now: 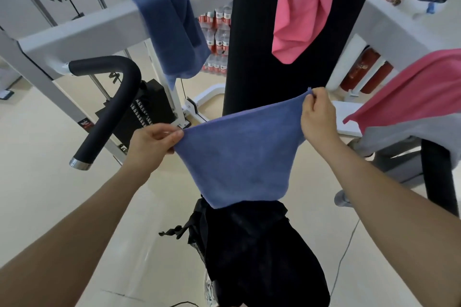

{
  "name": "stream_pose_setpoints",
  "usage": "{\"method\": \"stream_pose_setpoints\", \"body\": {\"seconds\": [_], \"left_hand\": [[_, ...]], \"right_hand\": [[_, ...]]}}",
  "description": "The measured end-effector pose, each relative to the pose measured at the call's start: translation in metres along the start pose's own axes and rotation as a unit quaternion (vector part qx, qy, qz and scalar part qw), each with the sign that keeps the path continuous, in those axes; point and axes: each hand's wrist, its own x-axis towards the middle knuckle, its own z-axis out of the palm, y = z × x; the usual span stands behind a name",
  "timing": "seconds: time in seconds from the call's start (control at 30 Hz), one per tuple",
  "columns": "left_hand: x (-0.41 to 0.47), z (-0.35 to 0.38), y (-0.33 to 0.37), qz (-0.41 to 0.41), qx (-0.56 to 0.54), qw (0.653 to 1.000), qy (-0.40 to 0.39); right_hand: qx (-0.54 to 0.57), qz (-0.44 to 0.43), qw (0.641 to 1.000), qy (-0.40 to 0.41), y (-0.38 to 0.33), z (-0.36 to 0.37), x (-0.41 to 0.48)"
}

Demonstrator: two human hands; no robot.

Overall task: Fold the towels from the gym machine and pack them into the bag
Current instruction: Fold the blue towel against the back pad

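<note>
A blue towel (239, 159) hangs spread in front of me, held by its two upper corners. My left hand (152, 142) pinches the left corner and my right hand (318, 117) pinches the right corner, slightly higher. Directly below the towel stands a black bag (257, 254); its opening is hidden by the towel's lower edge. A darker blue towel (172, 30) drapes over the white bar of the gym machine (82, 30). One pink towel (301, 7) hangs on the black upright pad, and another pink towel (409, 92) lies over a grey cloth at right.
A black padded handle (109, 104) juts out at left above the black weight stack (144, 109). The tall black pad (272, 40) stands straight ahead. Packs of water bottles (217, 40) are stacked behind. A thin cable (346, 249) runs across the beige floor.
</note>
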Motion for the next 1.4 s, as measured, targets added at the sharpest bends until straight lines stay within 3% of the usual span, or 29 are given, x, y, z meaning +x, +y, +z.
{"method": "stream_pose_setpoints", "body": {"seconds": [0.07, 0.17, 0.27, 0.4, 0.57, 0.7, 0.73, 0.77, 0.83, 0.87, 0.93, 1.03, 1.13, 1.2, 1.33, 1.4], "left_hand": [[0.007, 0.005, 0.008, 0.043, 0.001, 0.999, 0.015], [0.016, 0.004, 0.014, 0.137, 0.111, 0.984, 0.016], [0.014, 0.001, 0.003, 0.204, 0.171, 0.964, 0.007], [-0.003, 0.007, -0.051, 0.188, 0.268, 0.940, -0.095], [-0.030, 0.019, -0.139, 0.177, 0.438, 0.836, -0.279], [-0.046, 0.027, -0.196, 0.061, 0.532, 0.772, -0.342], [-0.048, 0.029, -0.205, 0.000, 0.510, 0.792, -0.336], [-0.051, 0.031, -0.210, -0.085, 0.442, 0.833, -0.322], [-0.061, 0.033, -0.214, -0.246, 0.267, 0.889, -0.279], [-0.066, 0.032, -0.214, -0.281, 0.207, 0.901, -0.257], [-0.078, 0.031, -0.214, -0.296, 0.118, 0.925, -0.205], [-0.095, 0.038, -0.209, -0.284, 0.049, 0.954, -0.084], [-0.110, 0.051, -0.192, -0.298, -0.044, 0.953, -0.013], [-0.121, 0.054, -0.178, -0.307, -0.143, 0.941, 0.003], [-0.150, 0.054, -0.152, -0.309, -0.289, 0.906, 0.029], [-0.170, 0.056, -0.139, -0.279, -0.288, 0.916, 0.023]], "right_hand": [[0.051, 0.015, 0.998, 0.030, -0.002, -0.005, 0.004], [0.123, 0.015, 0.990, 0.071, 0.002, -0.018, 0.000], [0.107, 0.003, 0.991, 0.085, 0.031, -0.023, -0.028], [0.046, 0.045, 0.996, 0.054, 0.084, -0.011, -0.095], [-0.018, 0.155, 0.985, -0.077, 0.145, 0.026, -0.182], [-0.097, 0.187, 0.956, -0.203, 0.190, 0.049, -0.235], [-0.116, 0.186, 0.950, -0.223, 0.198, 0.052, -0.244], [-0.121, 0.200, 0.944, -0.232, 0.206, 0.054, -0.250], [-0.034, 0.301, 0.925, -0.229, 0.210, 0.053, -0.260], [0.033, 0.365, 0.905, -0.215, 0.209, 0.051, -0.265], [0.158, 0.470, 0.852, -0.167, 0.202, 0.046, -0.273], [0.288, 0.549, 0.783, -0.053, 0.190, 0.039, -0.278], [0.290, 0.537, 0.792, -0.009, 0.182, 0.031, -0.278], [0.342, 0.538, 0.771, -0.001, 0.177, 0.020, -0.278], [0.542, 0.545, 0.639, 0.031, 0.165, -0.003, -0.281], [0.610, 0.535, 0.583, 0.041, 0.155, -0.009, -0.288]]}}
